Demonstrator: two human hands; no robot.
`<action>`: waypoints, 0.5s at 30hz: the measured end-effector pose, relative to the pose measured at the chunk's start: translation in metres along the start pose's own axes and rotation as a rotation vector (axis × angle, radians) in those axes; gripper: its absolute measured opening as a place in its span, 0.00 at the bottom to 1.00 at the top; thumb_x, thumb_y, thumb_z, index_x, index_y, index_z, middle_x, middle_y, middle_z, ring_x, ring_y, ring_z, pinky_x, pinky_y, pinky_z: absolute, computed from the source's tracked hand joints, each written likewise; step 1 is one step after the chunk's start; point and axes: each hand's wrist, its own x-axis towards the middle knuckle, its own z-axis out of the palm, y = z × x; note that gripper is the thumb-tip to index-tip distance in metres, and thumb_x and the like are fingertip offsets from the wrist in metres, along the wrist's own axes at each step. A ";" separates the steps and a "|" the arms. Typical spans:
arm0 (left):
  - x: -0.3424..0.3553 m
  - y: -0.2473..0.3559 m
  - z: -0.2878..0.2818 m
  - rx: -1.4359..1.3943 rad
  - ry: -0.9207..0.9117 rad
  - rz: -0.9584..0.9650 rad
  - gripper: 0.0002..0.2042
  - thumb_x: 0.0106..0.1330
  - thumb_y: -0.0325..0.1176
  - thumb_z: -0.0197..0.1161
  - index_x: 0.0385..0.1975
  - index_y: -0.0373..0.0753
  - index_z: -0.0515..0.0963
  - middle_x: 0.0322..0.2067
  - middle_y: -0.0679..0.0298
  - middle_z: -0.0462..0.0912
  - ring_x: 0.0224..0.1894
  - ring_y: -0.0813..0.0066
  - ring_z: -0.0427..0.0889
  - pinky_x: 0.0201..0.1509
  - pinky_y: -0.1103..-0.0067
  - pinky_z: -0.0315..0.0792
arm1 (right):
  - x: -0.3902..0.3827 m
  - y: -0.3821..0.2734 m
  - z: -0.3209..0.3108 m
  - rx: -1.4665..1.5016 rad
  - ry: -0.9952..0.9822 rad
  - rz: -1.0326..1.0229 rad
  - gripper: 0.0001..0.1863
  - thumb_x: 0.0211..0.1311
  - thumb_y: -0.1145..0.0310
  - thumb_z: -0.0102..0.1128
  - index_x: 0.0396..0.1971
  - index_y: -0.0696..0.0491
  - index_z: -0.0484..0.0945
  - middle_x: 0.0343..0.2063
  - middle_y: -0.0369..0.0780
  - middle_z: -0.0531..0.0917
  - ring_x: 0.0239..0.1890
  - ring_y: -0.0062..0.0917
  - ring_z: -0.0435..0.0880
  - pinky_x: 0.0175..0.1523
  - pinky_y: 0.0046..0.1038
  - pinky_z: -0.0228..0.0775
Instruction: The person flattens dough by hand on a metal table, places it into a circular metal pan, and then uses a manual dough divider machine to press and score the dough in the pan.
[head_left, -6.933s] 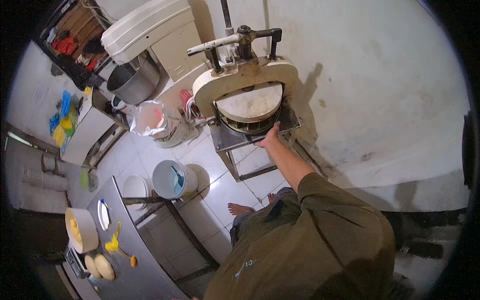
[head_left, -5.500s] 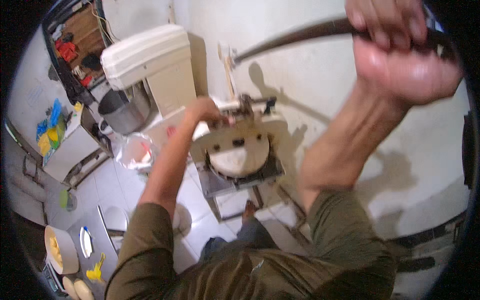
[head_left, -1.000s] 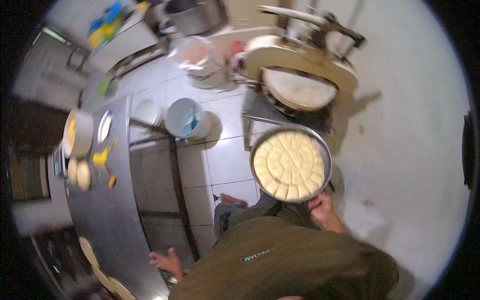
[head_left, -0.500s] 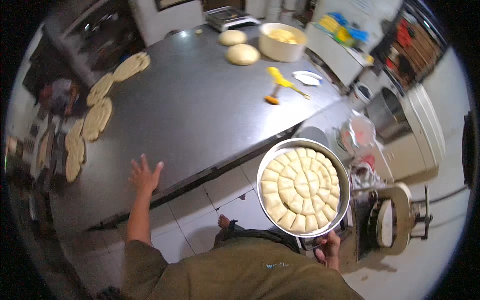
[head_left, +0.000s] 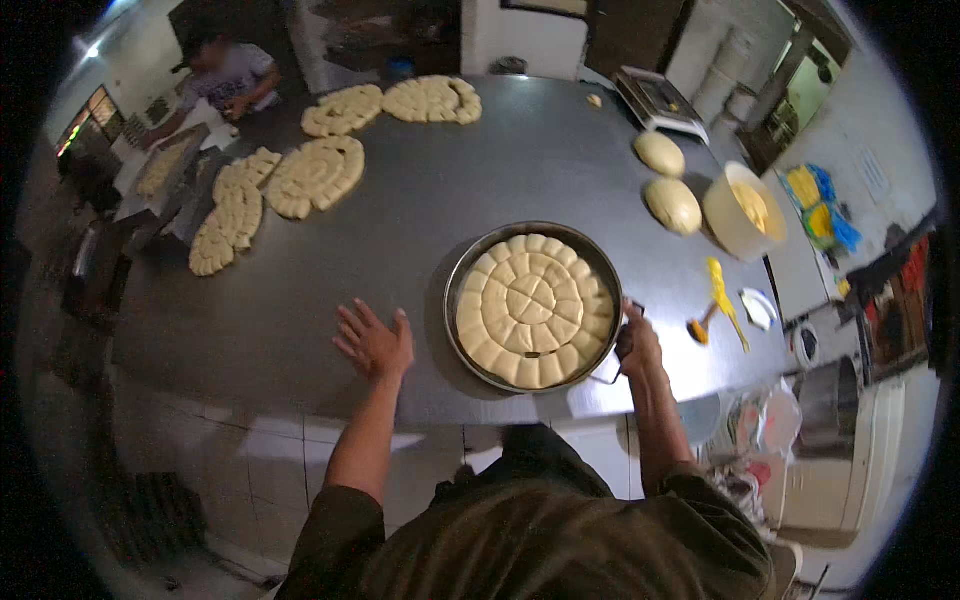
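A round metal pan (head_left: 452, 345) filled with cut dough pieces (head_left: 530, 310), set in rings, is over the near part of the metal table. My right hand (head_left: 640, 345) is closed around a dark handle at the pan's right side; a thin metal bar shows below the fingers. To the left of the pan, my left hand (head_left: 375, 340) hovers over or rests on the tabletop, fingers spread, holding nothing. It does not touch the pan.
Several flat rounds of cut dough (head_left: 318, 178) lie along the table's left and far side. Two dough balls (head_left: 673, 205), a white tub (head_left: 735, 215), a scale (head_left: 660, 103) and a yellow-handled tool (head_left: 717, 285) stand or lie at right. A person (head_left: 230, 80) works at far left.
The pan has moved from beside my body on the right to over the table, carried by my right hand. My left hand stays spread. The view has turned rightward.
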 end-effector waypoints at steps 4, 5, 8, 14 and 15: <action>-0.137 -0.011 0.024 0.055 -0.251 -0.004 0.48 0.73 0.68 0.47 0.81 0.39 0.41 0.80 0.43 0.36 0.82 0.43 0.40 0.79 0.41 0.27 | -0.005 -0.045 0.011 -0.488 -0.187 -0.438 0.22 0.61 0.48 0.73 0.21 0.49 0.76 0.17 0.29 0.73 0.19 0.17 0.67 0.25 0.26 0.56; -0.179 0.009 0.046 0.051 -0.336 0.067 0.49 0.72 0.69 0.47 0.81 0.40 0.41 0.80 0.44 0.35 0.82 0.43 0.39 0.79 0.40 0.27 | 0.049 -0.052 0.020 -0.515 -0.154 -0.562 0.20 0.62 0.52 0.73 0.23 0.52 0.78 0.19 0.31 0.76 0.22 0.18 0.71 0.28 0.27 0.62; -0.052 0.026 0.044 0.023 -0.293 0.013 0.51 0.68 0.73 0.50 0.81 0.43 0.43 0.81 0.47 0.35 0.81 0.42 0.40 0.79 0.40 0.28 | 0.124 -0.076 0.211 -0.717 -0.406 -1.007 0.13 0.60 0.62 0.73 0.28 0.56 0.82 0.23 0.35 0.83 0.28 0.22 0.80 0.34 0.28 0.71; 0.196 0.003 0.103 0.014 -0.310 0.107 0.51 0.65 0.73 0.56 0.81 0.46 0.48 0.81 0.47 0.40 0.80 0.38 0.47 0.80 0.41 0.32 | 0.338 0.065 0.457 -1.235 -0.568 -1.549 0.12 0.54 0.62 0.75 0.28 0.54 0.82 0.24 0.43 0.84 0.29 0.39 0.86 0.35 0.37 0.76; 0.202 -0.008 0.121 0.004 -0.330 0.111 0.51 0.65 0.72 0.57 0.81 0.46 0.49 0.81 0.47 0.41 0.79 0.37 0.48 0.80 0.41 0.32 | 0.359 0.103 0.454 -1.273 -0.660 -1.501 0.13 0.54 0.60 0.75 0.27 0.53 0.82 0.23 0.44 0.84 0.30 0.42 0.86 0.36 0.39 0.76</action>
